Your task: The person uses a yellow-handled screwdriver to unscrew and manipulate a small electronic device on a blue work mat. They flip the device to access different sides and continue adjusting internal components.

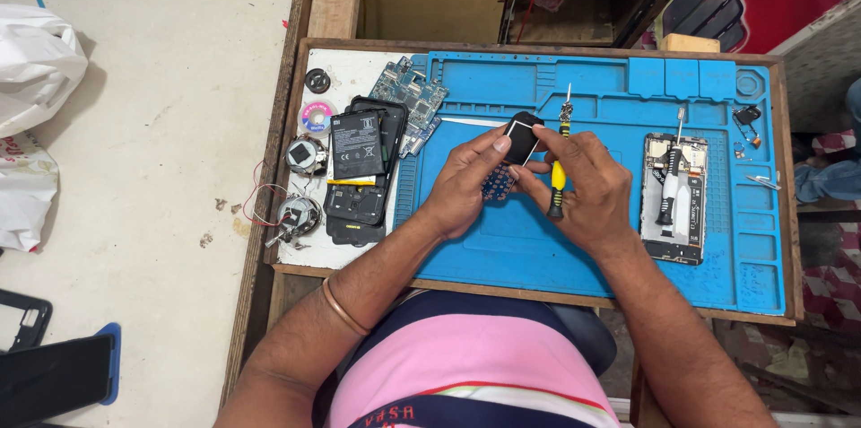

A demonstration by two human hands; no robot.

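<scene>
Basically centre frame: left hand (462, 184) pinching small black part (521, 137), right hand (583, 186) gripping yellow screwdriver (558, 172) over blue mat (538, 240).

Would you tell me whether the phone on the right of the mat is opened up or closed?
Opened up. The phone lies on the blue mat with its back cover off, internals exposed, and a screwdriver resting on it.

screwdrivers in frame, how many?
2. A yellow-handled screwdriver is in the right hand, over the blue mat. A black-and-white screwdriver lies on the opened phone to the right. More may be hidden under the hands.
</scene>
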